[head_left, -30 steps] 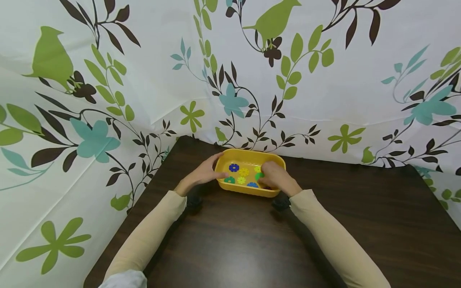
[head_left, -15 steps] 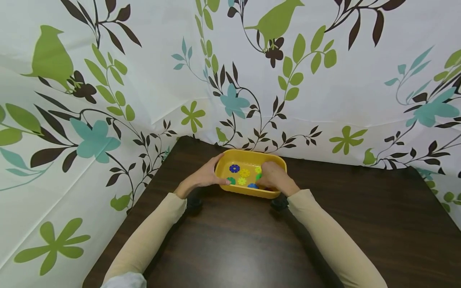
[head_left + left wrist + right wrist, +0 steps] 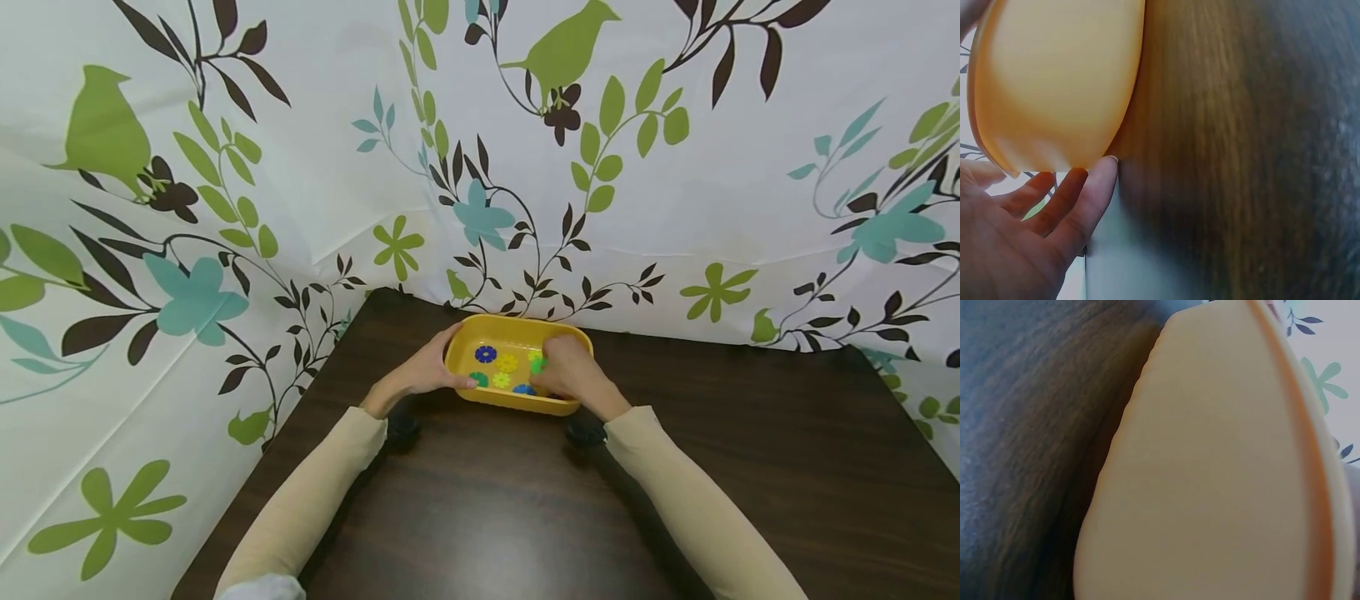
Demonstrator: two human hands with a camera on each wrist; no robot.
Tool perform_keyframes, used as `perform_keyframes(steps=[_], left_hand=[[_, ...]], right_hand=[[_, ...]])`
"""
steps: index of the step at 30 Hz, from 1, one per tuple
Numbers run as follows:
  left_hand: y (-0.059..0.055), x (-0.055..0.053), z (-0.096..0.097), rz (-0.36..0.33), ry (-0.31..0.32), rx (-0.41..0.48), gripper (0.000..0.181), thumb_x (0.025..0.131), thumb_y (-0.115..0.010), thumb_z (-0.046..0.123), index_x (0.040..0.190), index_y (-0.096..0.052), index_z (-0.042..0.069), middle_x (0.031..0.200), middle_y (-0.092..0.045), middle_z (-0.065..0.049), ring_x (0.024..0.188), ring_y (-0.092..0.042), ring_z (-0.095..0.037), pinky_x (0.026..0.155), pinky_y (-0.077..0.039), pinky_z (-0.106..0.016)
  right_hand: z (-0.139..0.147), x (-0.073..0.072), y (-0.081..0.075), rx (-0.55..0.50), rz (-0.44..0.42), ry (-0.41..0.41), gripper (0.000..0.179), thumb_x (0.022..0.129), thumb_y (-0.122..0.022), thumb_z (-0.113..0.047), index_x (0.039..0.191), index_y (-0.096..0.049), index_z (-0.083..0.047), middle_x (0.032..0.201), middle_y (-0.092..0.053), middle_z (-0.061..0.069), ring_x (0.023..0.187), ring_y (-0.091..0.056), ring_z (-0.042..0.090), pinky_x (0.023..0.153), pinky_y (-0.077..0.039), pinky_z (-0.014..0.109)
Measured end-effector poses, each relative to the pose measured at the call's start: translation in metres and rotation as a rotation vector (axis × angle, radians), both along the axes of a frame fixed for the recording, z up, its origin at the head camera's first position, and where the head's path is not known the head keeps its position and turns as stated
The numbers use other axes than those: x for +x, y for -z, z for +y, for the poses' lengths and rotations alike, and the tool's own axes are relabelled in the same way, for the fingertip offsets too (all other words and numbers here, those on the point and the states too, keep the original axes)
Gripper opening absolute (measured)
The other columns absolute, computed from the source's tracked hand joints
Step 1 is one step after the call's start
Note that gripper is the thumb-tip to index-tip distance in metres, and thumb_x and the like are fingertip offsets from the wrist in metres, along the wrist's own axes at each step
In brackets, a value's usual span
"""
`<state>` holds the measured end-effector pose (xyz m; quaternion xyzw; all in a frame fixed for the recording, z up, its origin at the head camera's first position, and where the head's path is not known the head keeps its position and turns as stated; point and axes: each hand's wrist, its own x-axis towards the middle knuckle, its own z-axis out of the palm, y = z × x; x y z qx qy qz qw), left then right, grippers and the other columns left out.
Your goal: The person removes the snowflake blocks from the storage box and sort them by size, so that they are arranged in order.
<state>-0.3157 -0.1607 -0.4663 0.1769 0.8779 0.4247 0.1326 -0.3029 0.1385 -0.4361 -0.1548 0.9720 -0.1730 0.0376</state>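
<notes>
A yellow plastic tray [image 3: 517, 402] stands at the back of the table with several flower-shaped notched discs inside, among them a dark blue disc [image 3: 486, 354] and a yellow disc [image 3: 507, 363]. My left hand [image 3: 426, 365] holds the tray's left end, thumb over the near rim and fingers against the outer wall, as the left wrist view shows on the tray's end [image 3: 1060, 81]. Inside the right end is my right hand [image 3: 573, 371], fingers bent down beside a green disc [image 3: 537, 365]. Its fingertips are hidden, so whether it holds a disc cannot be told.
The dark wooden table [image 3: 480, 517] extends in front of the tray and to its right. A patterned cloth [image 3: 637, 250] hangs close behind the tray and along the left. Black devices are at both wrists, including a right wrist camera [image 3: 585, 432].
My left thumb has come down a little over the tray's near rim and a green disc. The right hand stays inside the tray with only slight movement.
</notes>
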Motion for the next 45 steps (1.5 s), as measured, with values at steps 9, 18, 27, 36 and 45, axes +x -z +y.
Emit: perform_keyframes(steps=[9, 18, 27, 36, 45], left_hand=[[0.000, 0.000, -0.002, 0.001, 0.001, -0.011, 0.129, 0.082, -0.093, 0.047, 0.176, -0.013, 0.012, 0.180, -0.023, -0.021, 0.152, -0.044, -0.042, 0.133, -0.035, -0.060], [-0.001, 0.000, -0.003, 0.006, -0.002, -0.014, 0.127, 0.082, -0.092, 0.046, 0.176, -0.014, 0.012, 0.179, -0.024, -0.023, 0.150, -0.044, -0.043, 0.133, -0.035, -0.062], [0.000, -0.001, -0.003, -0.001, -0.007, -0.011, 0.127, 0.083, -0.092, 0.045, 0.176, -0.013, 0.012, 0.179, -0.023, -0.023, 0.151, -0.043, -0.043, 0.133, -0.034, -0.062], [0.000, 0.001, -0.003, 0.007, -0.001, -0.007, 0.125, 0.084, -0.093, 0.041, 0.176, -0.013, 0.013, 0.179, -0.026, -0.022, 0.149, -0.045, -0.042, 0.133, -0.035, -0.061], [0.000, 0.000, 0.000, 0.010, 0.008, -0.016, 0.124, 0.084, -0.092, 0.041, 0.176, -0.013, 0.013, 0.179, -0.026, -0.022, 0.152, -0.043, -0.043, 0.134, -0.033, -0.062]], right_hand=[[0.018, 0.015, -0.004, -0.098, 0.097, 0.040, 0.040, 0.085, -0.080, -0.032, 0.107, -0.074, 0.001, 0.103, -0.070, 0.013, 0.091, -0.061, 0.026, 0.080, -0.055, 0.039], [0.048, 0.023, -0.011, -0.181, 0.140, 0.063, 0.053, 0.084, -0.080, -0.029, 0.122, -0.074, 0.008, 0.113, -0.071, 0.021, 0.098, -0.062, 0.031, 0.088, -0.058, 0.046], [0.080, 0.032, -0.006, -0.250, 0.176, 0.083, 0.042, 0.087, -0.083, -0.022, 0.116, -0.075, 0.008, 0.104, -0.071, 0.020, 0.092, -0.064, 0.030, 0.085, -0.060, 0.045], [0.102, 0.037, 0.002, -0.251, 0.195, 0.108, 0.038, 0.087, -0.083, -0.021, 0.111, -0.074, 0.007, 0.103, -0.072, 0.021, 0.090, -0.065, 0.030, 0.082, -0.058, 0.042], [0.114, 0.037, 0.018, -0.238, 0.159, 0.120, 0.040, 0.087, -0.082, -0.021, 0.113, -0.073, 0.008, 0.106, -0.072, 0.022, 0.092, -0.065, 0.030, 0.083, -0.058, 0.045]])
